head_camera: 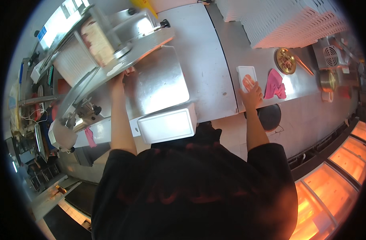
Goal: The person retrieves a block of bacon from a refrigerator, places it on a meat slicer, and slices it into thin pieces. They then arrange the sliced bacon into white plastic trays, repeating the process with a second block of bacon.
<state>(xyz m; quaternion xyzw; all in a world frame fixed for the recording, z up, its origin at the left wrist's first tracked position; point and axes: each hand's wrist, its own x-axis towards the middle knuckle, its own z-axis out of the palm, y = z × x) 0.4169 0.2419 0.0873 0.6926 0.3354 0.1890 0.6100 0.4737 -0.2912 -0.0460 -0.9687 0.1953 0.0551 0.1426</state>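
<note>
My left hand (pixel 118 79) reaches in under the lower edge of a meat slicer (pixel 141 49), which hides part of the fingers. Beside those fingers shows a small piece of sliced meat (pixel 129 71), above a steel tray (pixel 159 87). Whether the hand grips that piece cannot be made out. A large pale and red block of meat (pixel 97 40) sits on the slicer's carriage. Over the near end of a small white tray (pixel 245 69), my right hand (pixel 252 96) has thumb and fingers apart. Its fingertips touch or nearly touch the meat slices (pixel 248 81) on that tray.
A white plastic box (pixel 166 126) stands at the counter's front edge before me. Right of my right hand lie a pink cloth (pixel 275 84) and a round metal dish of scraps (pixel 286 61). White trays (pixel 279 24) are stacked behind. A black round stool (pixel 270 117) stands below.
</note>
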